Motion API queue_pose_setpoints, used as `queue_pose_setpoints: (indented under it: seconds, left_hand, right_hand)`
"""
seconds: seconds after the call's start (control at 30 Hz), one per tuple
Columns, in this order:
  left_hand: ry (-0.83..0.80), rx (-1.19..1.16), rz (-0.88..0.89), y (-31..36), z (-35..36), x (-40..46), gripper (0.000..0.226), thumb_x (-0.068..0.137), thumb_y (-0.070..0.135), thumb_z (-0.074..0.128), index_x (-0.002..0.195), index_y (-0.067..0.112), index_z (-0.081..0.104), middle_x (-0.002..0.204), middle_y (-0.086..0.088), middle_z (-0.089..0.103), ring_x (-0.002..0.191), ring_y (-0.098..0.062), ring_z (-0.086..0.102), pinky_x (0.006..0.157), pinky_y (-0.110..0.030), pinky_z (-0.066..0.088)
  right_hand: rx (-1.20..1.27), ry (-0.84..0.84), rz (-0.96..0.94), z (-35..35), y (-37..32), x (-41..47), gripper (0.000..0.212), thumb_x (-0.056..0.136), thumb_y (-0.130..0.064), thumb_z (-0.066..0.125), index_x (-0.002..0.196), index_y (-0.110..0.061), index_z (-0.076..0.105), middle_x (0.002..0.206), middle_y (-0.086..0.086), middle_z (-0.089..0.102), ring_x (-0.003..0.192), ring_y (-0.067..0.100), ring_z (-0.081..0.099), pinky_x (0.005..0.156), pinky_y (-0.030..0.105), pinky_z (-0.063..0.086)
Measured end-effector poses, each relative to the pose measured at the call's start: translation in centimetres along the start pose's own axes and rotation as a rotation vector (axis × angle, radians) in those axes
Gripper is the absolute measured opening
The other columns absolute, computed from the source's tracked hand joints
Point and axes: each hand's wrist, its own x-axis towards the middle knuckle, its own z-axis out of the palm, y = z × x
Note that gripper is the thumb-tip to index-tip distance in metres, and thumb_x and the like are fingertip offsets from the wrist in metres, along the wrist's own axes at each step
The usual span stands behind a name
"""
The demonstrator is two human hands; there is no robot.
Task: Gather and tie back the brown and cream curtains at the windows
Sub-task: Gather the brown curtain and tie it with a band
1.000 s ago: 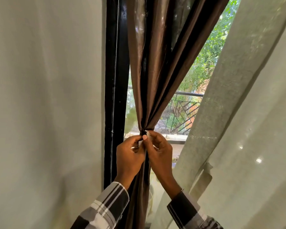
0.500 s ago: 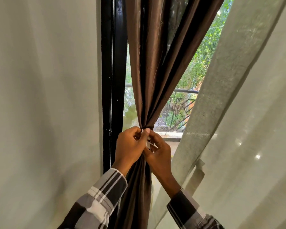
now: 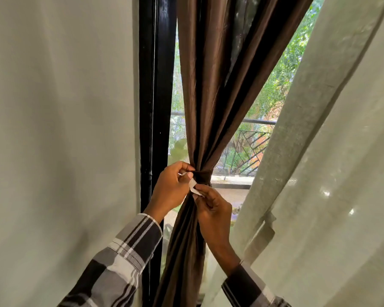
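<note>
A shiny brown curtain (image 3: 206,96) hangs in the middle of the window, gathered into a tight bunch by a dark brown tie band (image 3: 203,175). A small white tab (image 3: 193,187) sticks out at the band's left end. My left hand (image 3: 172,189) grips the band's end and the tab at the left of the bunch. My right hand (image 3: 212,209) pinches the tab from just below the band. A cream curtain (image 3: 333,173) hangs at the right, partly drawn aside.
A pale cream curtain (image 3: 60,140) fills the left side. A black window frame post (image 3: 155,107) stands just left of the brown curtain. Beyond the glass are a balcony railing (image 3: 251,151) and green trees.
My hands have come apart at the tie. The left hand shifted left and the right hand dropped lower, which uncovers the dark band and the white tab between them.
</note>
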Motion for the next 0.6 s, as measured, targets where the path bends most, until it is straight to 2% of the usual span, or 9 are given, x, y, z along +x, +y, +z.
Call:
queue_pose_setpoints:
  seconds: [0.07, 0.13, 0.27, 0.4, 0.5, 0.6]
  left_hand:
    - [0.005, -0.050, -0.049, -0.3, -0.1, 0.2, 0.015, 0.094, 0.013, 0.054, 0.096, 0.021, 0.066, 0.090, 0.000, 0.067, 0.077, -0.013, 0.066, 0.076, -0.038, 0.057]
    - [0.024, -0.145, -0.108, -0.1, -0.2, 0.4, 0.017, 0.097, 0.012, 0.050, 0.095, 0.021, 0.065, 0.097, -0.006, 0.066, 0.073, -0.015, 0.070, 0.076, -0.038, 0.059]
    - [-0.029, -0.197, -0.074, 0.2, -0.7, 0.4, 0.013, 0.096, 0.011, 0.054, 0.096, 0.015, 0.066, 0.098, -0.010, 0.065, 0.081, -0.023, 0.071, 0.068, -0.026, 0.059]
    - [-0.139, -0.143, -0.056, -0.7, -1.3, 0.1, 0.014, 0.083, 0.015, 0.073, 0.093, 0.025, 0.071, 0.079, -0.006, 0.073, 0.075, -0.034, 0.071, 0.074, -0.053, 0.058]
    - [-0.106, -0.176, -0.041, -0.6, -1.3, 0.1, 0.013, 0.084, 0.008, 0.072, 0.092, 0.018, 0.073, 0.081, -0.007, 0.074, 0.074, -0.022, 0.073, 0.078, -0.050, 0.058]
    - [-0.059, -0.203, -0.058, -0.9, -1.3, 0.2, 0.010, 0.085, 0.005, 0.069, 0.091, 0.012, 0.072, 0.080, -0.008, 0.073, 0.073, -0.021, 0.073, 0.077, -0.047, 0.059]
  right_hand:
    - [-0.014, 0.010, 0.004, 0.1, 0.0, -0.1, 0.035, 0.084, 0.002, 0.062, 0.103, -0.024, 0.075, 0.095, -0.020, 0.075, 0.090, 0.003, 0.071, 0.080, 0.025, 0.056]
    - [-0.006, 0.035, 0.029, 0.1, 0.1, -0.2, 0.042, 0.083, 0.008, 0.061, 0.099, -0.030, 0.074, 0.094, -0.020, 0.075, 0.089, 0.003, 0.071, 0.079, 0.023, 0.055]
    - [0.076, 0.061, 0.094, -0.2, 0.5, -0.5, 0.039, 0.084, 0.010, 0.066, 0.092, -0.028, 0.073, 0.091, -0.011, 0.076, 0.089, 0.009, 0.072, 0.080, 0.023, 0.054]
    - [0.140, 0.083, 0.128, -0.9, 0.6, -0.4, 0.026, 0.084, 0.002, 0.072, 0.087, -0.024, 0.071, 0.084, -0.007, 0.074, 0.083, 0.012, 0.071, 0.076, 0.023, 0.053]
    - [0.143, 0.080, 0.128, -1.4, 0.8, -0.2, 0.016, 0.085, -0.003, 0.074, 0.085, -0.018, 0.070, 0.081, -0.003, 0.073, 0.081, 0.017, 0.070, 0.074, 0.030, 0.055]
    - [0.116, 0.072, 0.104, -2.0, 0.8, 0.1, 0.015, 0.085, -0.001, 0.072, 0.084, -0.016, 0.068, 0.080, -0.003, 0.071, 0.080, 0.017, 0.068, 0.073, 0.027, 0.054]
